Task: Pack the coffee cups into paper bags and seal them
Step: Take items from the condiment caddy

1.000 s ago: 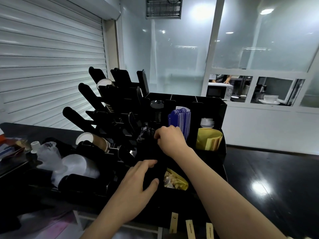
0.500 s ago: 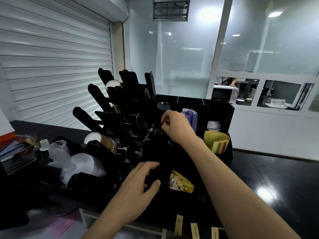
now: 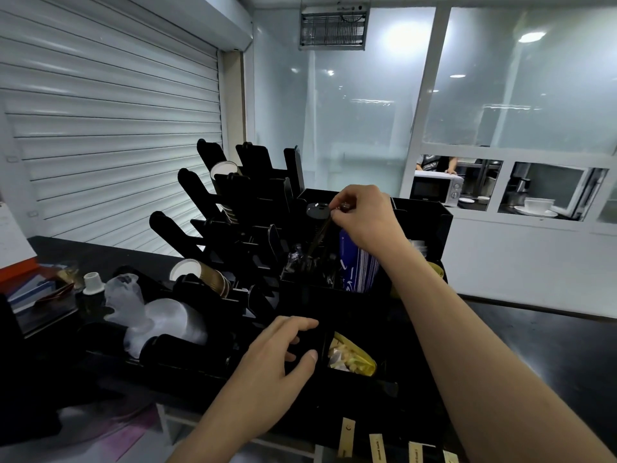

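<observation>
Grip, right hand (image 3: 362, 215): a thin dark wrapped stick (image 3: 320, 236), seemingly a stirrer or straw, is pinched between thumb and fingertips at its top end; its lower end is not yet clear of the compartment below.
Below the grip: a bundle of similar wrapped sticks is packed in the black organiser (image 3: 440, 225), with blue sleeves (image 3: 359, 269) just beside it, under the wrist.
Beside the grip: a black lid stack (image 3: 317, 210) is seen touching or nearly touching the fingertips; which cannot be told.
Left hand (image 3: 278, 354): nothing is held; the fingers are spread loosely and rested on the organiser's front edge, well below the grip, beside yellow sachets (image 3: 350, 357).
Task's thing: paper cups (image 3: 203, 275) are stored in slanted racks, left of and below the grip; no paper bag is seen.
Worktop (image 3: 534, 345): dark, glossy.
Step in hand: an accessory is judged to be collected; packing is not yet begun.
Next move: a straight upward pull is called for, so that neighbouring sticks are not dragged out.
</observation>
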Demonstrator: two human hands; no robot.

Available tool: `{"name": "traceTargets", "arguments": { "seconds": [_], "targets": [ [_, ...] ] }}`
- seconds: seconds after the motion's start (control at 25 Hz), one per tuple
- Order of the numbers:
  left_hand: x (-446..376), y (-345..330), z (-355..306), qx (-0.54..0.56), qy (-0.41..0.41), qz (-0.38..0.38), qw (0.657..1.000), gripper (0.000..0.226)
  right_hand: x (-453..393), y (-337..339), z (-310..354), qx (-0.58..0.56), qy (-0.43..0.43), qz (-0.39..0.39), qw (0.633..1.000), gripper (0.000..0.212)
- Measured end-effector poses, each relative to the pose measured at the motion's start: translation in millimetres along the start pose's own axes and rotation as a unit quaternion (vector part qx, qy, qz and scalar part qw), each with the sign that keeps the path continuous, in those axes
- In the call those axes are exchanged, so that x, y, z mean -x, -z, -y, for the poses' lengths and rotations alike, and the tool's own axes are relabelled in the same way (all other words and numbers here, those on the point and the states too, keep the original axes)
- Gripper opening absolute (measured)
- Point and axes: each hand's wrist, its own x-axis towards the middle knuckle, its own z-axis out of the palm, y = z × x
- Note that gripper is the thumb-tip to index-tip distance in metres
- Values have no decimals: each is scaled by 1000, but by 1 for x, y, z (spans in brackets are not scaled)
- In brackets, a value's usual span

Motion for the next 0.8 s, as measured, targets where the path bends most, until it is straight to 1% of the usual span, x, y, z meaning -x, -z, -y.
{"name": "traceTargets", "arguments": {
  "seconds": [0.12, 0.24, 0.36, 0.52, 0.64, 0.72, 0.8],
  "targets": [
    [1, 2, -6, -9, -19, -13, 1000, 33, -1, 13, 6, -4, 7, -18, 1000, 16],
    [3, 4, -12, -13, -23, -14, 1000, 31, 1, 23, 11, 8, 10, -21, 1000, 18],
    [9, 6, -18, -8, -23, -13, 1000, 30, 5, 30, 13, -10, 1, -31, 999, 21],
    [13, 11, -24, -13, -27, -29, 999, 32, 18, 41, 17, -28, -10, -34, 999, 17],
    [17, 13, -32, -29, -38, -60, 997, 38, 35, 55, 18, -67, -22, -17, 997, 12],
    [19, 13, -39, -42, -57, -90, 993, 41, 48, 64, 18, -108, -22, 8, 994, 11],
    [20, 10, -46, -62, -67, -121, 988, 45, 63, 73, 17, -127, -19, 31, 991, 9]
  ]
}}
